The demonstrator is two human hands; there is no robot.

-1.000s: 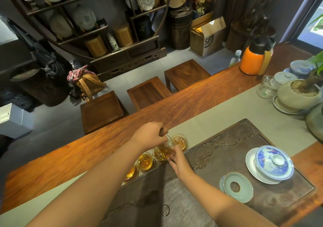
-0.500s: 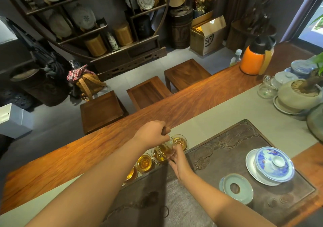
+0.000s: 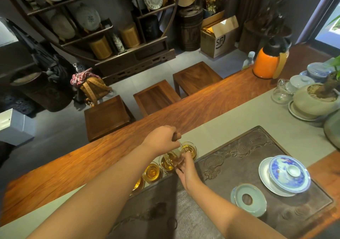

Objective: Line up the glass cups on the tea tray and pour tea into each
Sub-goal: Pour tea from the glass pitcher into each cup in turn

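Several small glass cups of amber tea stand in a row along the far left edge of the dark carved tea tray point(image 3: 239, 158); the rightmost cup point(image 3: 190, 149) and the cup left of the hands point(image 3: 152, 172) show well. My left hand point(image 3: 161, 139) grips the wooden handle of a glass pitcher point(image 3: 173, 158), which is tilted over the cup second from the right point(image 3: 165, 165). The fingers of my right hand point(image 3: 184, 169) rest against the pitcher's near side and steady it. My left forearm hides part of the leftmost cup point(image 3: 138, 184).
On the tray's right part stand a blue-and-white lidded bowl on a saucer point(image 3: 288, 174) and a pale green ring-shaped holder point(image 3: 250, 199). An orange thermos point(image 3: 266, 62), a glass jug point(image 3: 280, 93) and a potted plant point(image 3: 316, 99) stand at the table's far right. Three wooden stools stand beyond the table.
The pitcher stays tilted over the same cup. Both hands have barely shifted.
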